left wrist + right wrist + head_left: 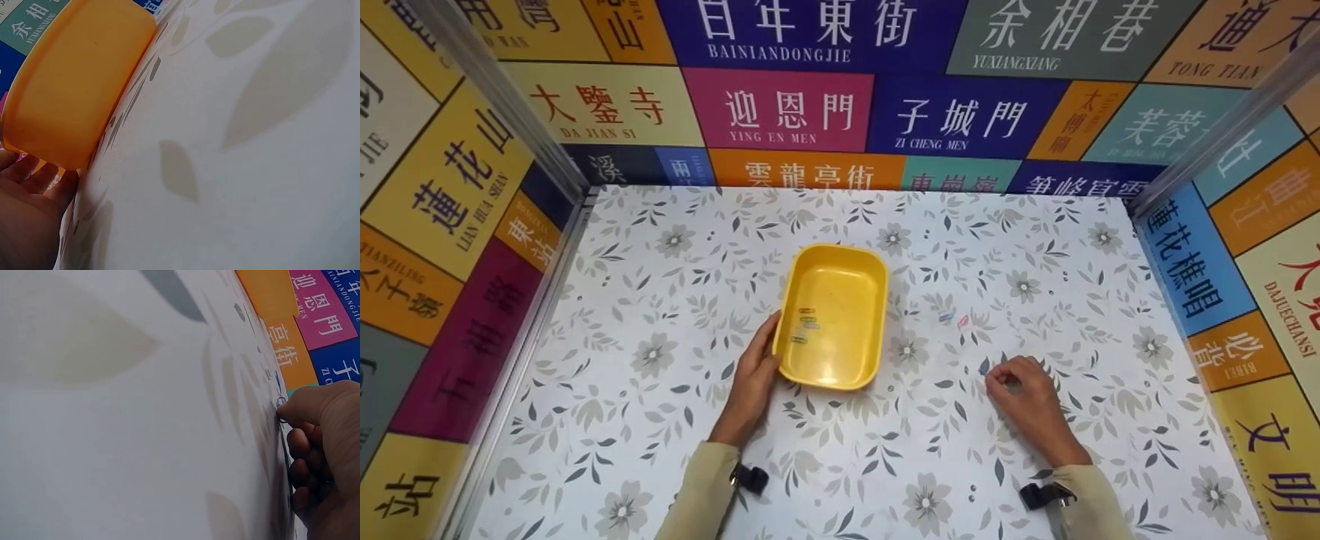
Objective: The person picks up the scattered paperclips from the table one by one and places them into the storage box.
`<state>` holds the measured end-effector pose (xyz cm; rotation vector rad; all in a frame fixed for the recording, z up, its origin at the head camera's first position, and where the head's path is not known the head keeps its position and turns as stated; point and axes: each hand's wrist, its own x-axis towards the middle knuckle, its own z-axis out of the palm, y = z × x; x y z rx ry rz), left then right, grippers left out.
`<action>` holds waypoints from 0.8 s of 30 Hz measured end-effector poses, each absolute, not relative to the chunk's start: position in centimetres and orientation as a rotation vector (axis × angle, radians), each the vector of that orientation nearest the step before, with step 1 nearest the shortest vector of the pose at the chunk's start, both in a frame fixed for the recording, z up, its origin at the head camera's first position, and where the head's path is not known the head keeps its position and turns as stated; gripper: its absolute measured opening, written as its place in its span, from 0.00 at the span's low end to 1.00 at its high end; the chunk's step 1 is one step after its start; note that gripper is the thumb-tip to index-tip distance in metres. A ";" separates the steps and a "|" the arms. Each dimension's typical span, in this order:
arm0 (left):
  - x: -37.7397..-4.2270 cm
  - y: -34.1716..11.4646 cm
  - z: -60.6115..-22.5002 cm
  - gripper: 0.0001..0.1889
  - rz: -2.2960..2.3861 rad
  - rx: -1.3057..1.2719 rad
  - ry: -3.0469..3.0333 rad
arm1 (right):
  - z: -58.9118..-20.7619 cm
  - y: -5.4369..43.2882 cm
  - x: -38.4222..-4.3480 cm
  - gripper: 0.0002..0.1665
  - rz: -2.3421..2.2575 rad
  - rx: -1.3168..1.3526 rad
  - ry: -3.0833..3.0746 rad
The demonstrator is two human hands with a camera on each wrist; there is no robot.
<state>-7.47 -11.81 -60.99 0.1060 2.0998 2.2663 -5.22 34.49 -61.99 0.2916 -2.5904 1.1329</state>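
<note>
A yellow plastic box (840,300) stands on the flowered tabletop, with several small coloured paper clips (802,325) at the left of its floor. My left hand (750,386) rests against the box's left side near the front corner. In the left wrist view its fingers (63,188) reach the lower edge of the wall. Right of the box, my right hand (1026,397) is low over the table. Thumb and forefinger pinch a thin dark wire loop, apparently a paper clip (283,420), while the other fingers curl into the palm.
A blue paper clip (946,317) and a pink paper clip (964,322) lie on the tabletop (930,442) between the box and my right hand. Panels with coloured signs (787,112) enclose the back and both sides.
</note>
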 end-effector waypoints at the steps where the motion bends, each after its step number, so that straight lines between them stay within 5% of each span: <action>1: -7.5 -11.8 -61.0 0.37 2.266 0.106 2.098 | -62.0 34.5 -5.2 0.13 1.138 0.289 -2.588; 24: -7.5 -12.0 -61.1 0.37 2.269 0.135 2.095 | -60.5 33.4 -5.4 0.16 1.315 0.163 -2.559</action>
